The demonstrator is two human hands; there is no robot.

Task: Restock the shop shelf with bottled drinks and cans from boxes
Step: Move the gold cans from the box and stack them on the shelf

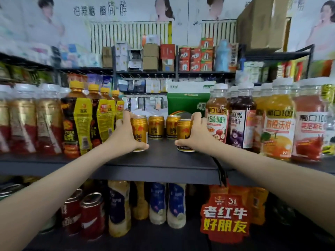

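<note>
Middle shelf board (163,160), drinks section. At far left we see clear-capped bottles with red-and-gold labels (23,122), then yellow-capped energy drink bottles (79,116), all upright.

Left hand (125,134): its fingers curl over the top rear of the left gold Red Bull can (141,128) and the thumb hooks round the base at the front. The grip wraps the can from its left flank. The can stands on the board with its long axis vertical and its label towards us, just beside the yellow-capped bottles.

Between the hands and further back are a back-row gold can (156,126) and its neighbour (173,126), both upright and side by side.

Right hand (197,134): a mirror grip on the right gold can (183,132), with fingers over the top and thumb low at the front, wrapping from the right flank. The can is upright on the board. We cannot tell whether it touches the hawthorn juice bottle (216,120) beside it.

Our reading is that each can lies inboard of its own hand and forward of the back row, and neither hand is nearer than the other. The next move likely turns on that front-to-back gap. Sliding the cans should keep their axes vertical, with labels facing out.

At far right are a grape juice bottle (242,124) and an orange juice bottle (279,124), both upright.
</note>
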